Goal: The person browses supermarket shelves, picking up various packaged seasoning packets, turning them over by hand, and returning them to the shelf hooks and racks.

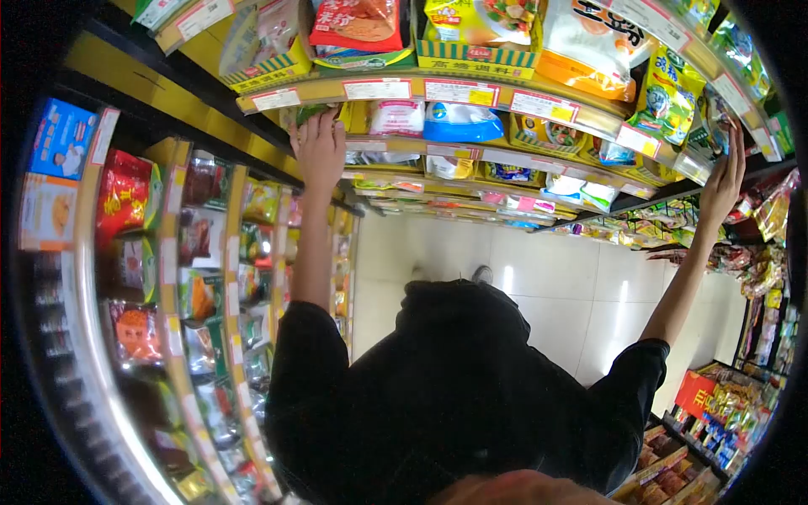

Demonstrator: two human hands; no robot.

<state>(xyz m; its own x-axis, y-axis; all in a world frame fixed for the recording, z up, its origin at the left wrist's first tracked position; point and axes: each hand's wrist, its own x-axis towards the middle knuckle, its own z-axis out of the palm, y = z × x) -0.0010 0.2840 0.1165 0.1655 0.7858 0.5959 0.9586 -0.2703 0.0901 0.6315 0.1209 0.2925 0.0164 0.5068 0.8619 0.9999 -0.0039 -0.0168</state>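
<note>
My left hand (320,153) reaches to the left end of a lower shelf, fingers stretched forward over a small green packet (310,113). Its fingertips touch or nearly touch the packet; I cannot tell which. At the right end of the shelves, my right hand (722,187) points upward with its fingers extended beside the shelf edge. A clear plastic piece (693,165) is next to it, and a yellow-green packet (669,91) stands to its left. The palm of my right hand is hidden.
Price-tagged shelves hold a red packet (357,23), a white-and-orange bag (592,46) and a blue-and-white packet (461,122). Another shelf unit with a curved metal rail (94,332) flanks my left. Tiled floor (547,269) lies below; more goods (724,400) stand at right.
</note>
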